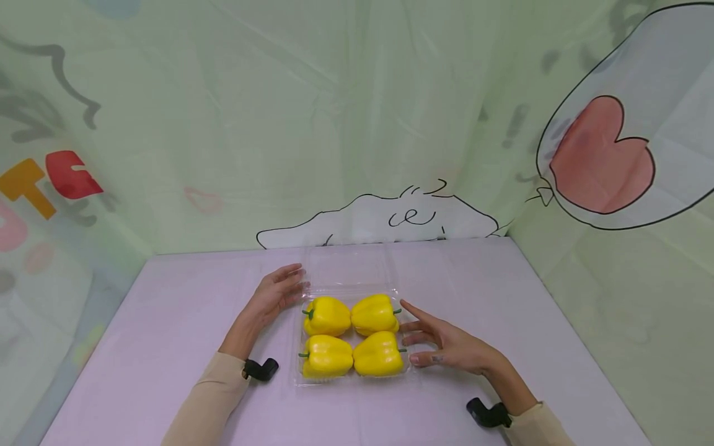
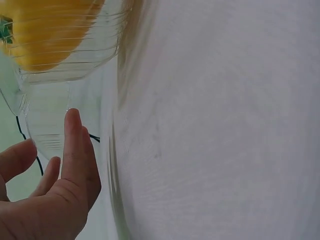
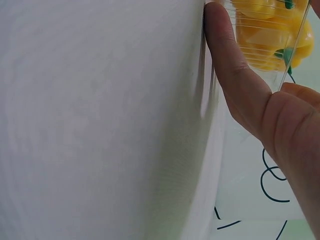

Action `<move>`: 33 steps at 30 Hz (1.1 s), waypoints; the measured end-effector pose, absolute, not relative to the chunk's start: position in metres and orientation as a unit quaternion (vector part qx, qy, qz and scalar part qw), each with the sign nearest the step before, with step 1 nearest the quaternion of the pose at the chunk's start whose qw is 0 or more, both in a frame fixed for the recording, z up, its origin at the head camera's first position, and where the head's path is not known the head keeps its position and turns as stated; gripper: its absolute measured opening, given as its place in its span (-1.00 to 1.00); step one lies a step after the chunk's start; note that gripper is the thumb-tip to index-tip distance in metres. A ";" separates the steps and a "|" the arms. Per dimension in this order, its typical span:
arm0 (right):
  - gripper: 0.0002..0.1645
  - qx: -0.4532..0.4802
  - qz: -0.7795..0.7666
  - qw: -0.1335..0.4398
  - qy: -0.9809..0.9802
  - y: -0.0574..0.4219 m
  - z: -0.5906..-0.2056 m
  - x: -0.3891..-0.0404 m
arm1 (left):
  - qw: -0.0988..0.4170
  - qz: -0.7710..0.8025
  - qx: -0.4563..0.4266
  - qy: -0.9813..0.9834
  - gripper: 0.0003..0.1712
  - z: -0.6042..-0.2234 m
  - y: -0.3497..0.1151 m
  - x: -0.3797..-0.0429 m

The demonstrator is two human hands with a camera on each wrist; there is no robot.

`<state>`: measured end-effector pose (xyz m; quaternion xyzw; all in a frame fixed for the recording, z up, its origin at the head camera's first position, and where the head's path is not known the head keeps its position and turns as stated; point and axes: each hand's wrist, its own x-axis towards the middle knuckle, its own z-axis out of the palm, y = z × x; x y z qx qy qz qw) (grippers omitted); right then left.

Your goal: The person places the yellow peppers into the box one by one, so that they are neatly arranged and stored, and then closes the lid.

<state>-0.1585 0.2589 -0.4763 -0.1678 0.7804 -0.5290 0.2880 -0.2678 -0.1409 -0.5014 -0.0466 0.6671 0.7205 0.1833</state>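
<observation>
Several yellow bell peppers [image 1: 378,354] with green stems lie on their sides in a clear plastic clamshell container [image 1: 357,379]. Its transparent lid [image 1: 346,267] is swung back, away from the person. My left hand [image 1: 272,296] is beside the lid's left edge, fingers extended and apart, holding nothing. In the left wrist view its fingertips [image 2: 73,116] overlap the lid, below the ribbed wall of the container. On the other side, my right hand [image 1: 458,345] has its fingers and thumb spread along the container's right wall. The right wrist view shows the thumb straight against that ribbed side.
The container stands on a table with a pale lilac cover [image 1: 184,297]. Behind it rises a pale green cloth backdrop [image 1: 279,124] with printed drawings, and similar cloth hangs at both sides. Each wrist carries a small black camera mount [image 1: 261,370].
</observation>
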 end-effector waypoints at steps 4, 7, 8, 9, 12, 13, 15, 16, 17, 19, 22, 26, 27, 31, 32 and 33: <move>0.31 -0.168 -0.527 0.287 0.782 0.258 -0.476 -0.159 | 0.172 0.718 -0.029 0.674 -0.35 -0.500 -0.142 -0.267; 0.32 -0.168 -0.525 0.288 0.783 0.258 -0.475 -0.159 | 0.161 0.718 -0.007 0.677 -0.36 -0.499 -0.143 -0.267; 0.32 -0.168 -0.525 0.288 0.783 0.258 -0.475 -0.159 | 0.156 0.719 0.000 0.678 -0.36 -0.499 -0.143 -0.267; 0.32 -0.168 -0.525 0.288 0.784 0.258 -0.475 -0.159 | 0.150 0.719 0.007 0.679 -0.37 -0.499 -0.143 -0.267; 0.31 -0.169 -0.523 0.286 0.785 0.258 -0.475 -0.159 | 0.132 0.719 0.026 0.682 -0.39 -0.498 -0.143 -0.267; 0.31 -0.170 -0.522 0.285 0.786 0.259 -0.475 -0.159 | 0.126 0.717 0.029 0.684 -0.39 -0.497 -0.143 -0.267; 0.31 -0.170 -0.521 0.285 0.786 0.259 -0.476 -0.159 | 0.114 0.714 0.039 0.690 -0.41 -0.495 -0.142 -0.266; 0.31 -0.170 -0.520 0.285 0.787 0.259 -0.476 -0.159 | 0.107 0.711 0.046 0.693 -0.41 -0.494 -0.142 -0.265; 0.31 -0.170 -0.520 0.285 0.787 0.259 -0.476 -0.159 | 0.101 0.710 0.053 0.695 -0.42 -0.494 -0.142 -0.265; 0.32 -0.169 -0.519 0.285 0.788 0.259 -0.476 -0.160 | 0.087 0.707 0.067 0.699 -0.43 -0.492 -0.142 -0.264; 0.32 -0.169 -0.518 0.285 0.789 0.259 -0.477 -0.160 | 0.068 0.699 0.090 0.706 -0.43 -0.490 -0.142 -0.261; 0.31 -0.168 -0.519 0.284 0.788 0.259 -0.477 -0.160 | 0.046 0.690 0.106 0.715 -0.45 -0.486 -0.142 -0.255; 0.31 -0.168 -0.520 0.285 0.788 0.259 -0.477 -0.160 | 0.041 0.686 0.107 0.719 -0.45 -0.485 -0.141 -0.253; 0.31 -0.168 -0.525 0.289 0.783 0.259 -0.477 -0.160 | 0.024 0.677 0.109 0.727 -0.49 -0.480 -0.140 -0.245; 0.31 -0.168 -0.526 0.290 0.782 0.259 -0.477 -0.160 | 0.019 0.676 0.112 0.728 -0.50 -0.479 -0.140 -0.243; 0.31 -0.168 -0.527 0.290 0.781 0.259 -0.477 -0.160 | 0.015 0.674 0.113 0.730 -0.51 -0.477 -0.140 -0.241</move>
